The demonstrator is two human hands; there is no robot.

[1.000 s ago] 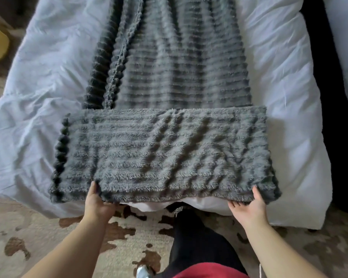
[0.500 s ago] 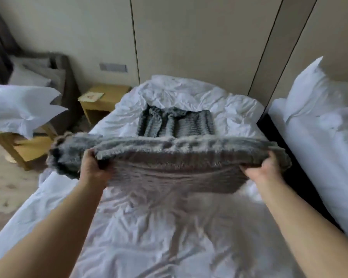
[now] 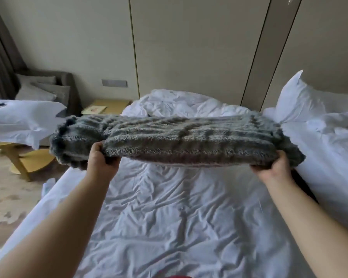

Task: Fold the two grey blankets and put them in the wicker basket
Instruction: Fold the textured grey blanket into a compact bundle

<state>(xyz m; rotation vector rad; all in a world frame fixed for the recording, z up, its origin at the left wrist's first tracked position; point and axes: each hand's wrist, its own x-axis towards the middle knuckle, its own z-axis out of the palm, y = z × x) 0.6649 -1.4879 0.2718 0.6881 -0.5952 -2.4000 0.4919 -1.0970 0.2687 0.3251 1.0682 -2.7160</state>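
Observation:
A folded grey ribbed fleece blanket (image 3: 181, 137) is held flat in the air above the white bed (image 3: 169, 217). My left hand (image 3: 100, 157) grips its near left edge, and my right hand (image 3: 275, 167) grips its near right corner. The blanket's far part hides the bed behind it. No second blanket and no wicker basket are in view.
A second white bed with a pillow (image 3: 301, 97) lies on the right across a dark gap. On the left stand a yellow wooden table (image 3: 18, 157) with white bedding (image 3: 18, 117), a grey armchair (image 3: 48, 87) and a low yellow nightstand (image 3: 107, 107). Panelled wall behind.
The blanket's folded end has gone from lying at the foot of the bed to being lifted and carried forward over it. My view has tipped up from floor to room.

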